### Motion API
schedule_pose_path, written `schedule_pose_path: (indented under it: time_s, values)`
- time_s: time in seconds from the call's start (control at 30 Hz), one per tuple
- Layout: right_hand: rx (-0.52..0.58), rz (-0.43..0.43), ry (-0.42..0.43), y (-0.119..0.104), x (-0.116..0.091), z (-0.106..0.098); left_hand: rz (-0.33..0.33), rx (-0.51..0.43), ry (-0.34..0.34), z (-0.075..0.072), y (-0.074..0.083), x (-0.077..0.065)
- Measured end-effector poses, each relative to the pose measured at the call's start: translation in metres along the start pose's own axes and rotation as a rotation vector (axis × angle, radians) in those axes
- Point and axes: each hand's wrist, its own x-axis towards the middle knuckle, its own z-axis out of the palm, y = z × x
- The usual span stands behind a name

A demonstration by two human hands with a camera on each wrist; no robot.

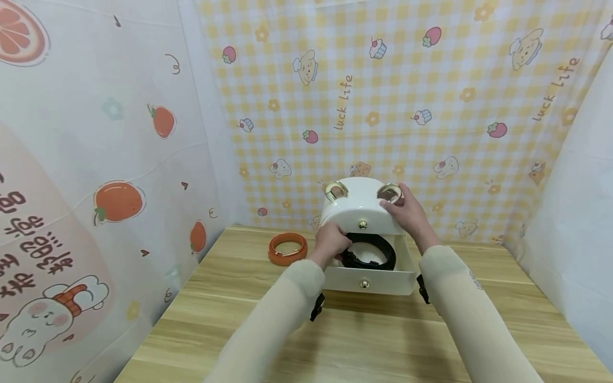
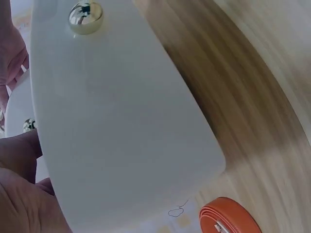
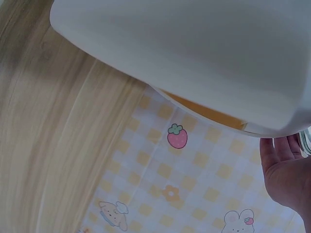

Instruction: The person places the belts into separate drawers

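Right hand (image 1: 409, 213), curled on box (image 1: 356, 205), likely steadies it; left hand (image 1: 330, 242) pinches black belt (image 1: 390, 256), coiled presumably to fit drawer (image 1: 390, 283).

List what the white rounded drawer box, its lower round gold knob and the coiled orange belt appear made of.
White rounded drawer box: glossy, probably plastic; its smooth moulded curves catch highlights.
Lower round gold knob: polished metal or metal-plated plastic; its mirror-like reflections fit both.
Coiled orange belt: low-sheen leather or imitation leather; the smooth strap coils in flat layers.
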Motion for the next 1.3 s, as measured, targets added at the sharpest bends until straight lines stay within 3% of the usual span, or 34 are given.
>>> schedule_pose_path:
  time_s: [0.27, 0.47, 0.73, 1.1, 1.3]
  values:
    - [0.012, -0.001, -0.005, 0.002, 0.0, -0.001, 0.008, -0.028, -0.011, -0.004, 0.004, -0.008]
    - [0.011, 0.009, -0.001, 0.0, -0.001, -0.001, 0.026, 0.02, -0.039, -0.006, 0.009, -0.012]
    - [0.029, 0.017, -0.012, -0.002, -0.001, 0.001, 0.09, 0.08, -0.055, -0.013, 0.011, -0.017]
    - [0.014, 0.023, 0.003, -0.001, -0.002, 0.001, 0.229, 0.051, -0.052, -0.018, 0.011, -0.024]
    - [0.012, 0.022, 0.003, 0.0, -0.001, 0.0, 0.266, 0.006, -0.044, -0.019, 0.011, -0.03]
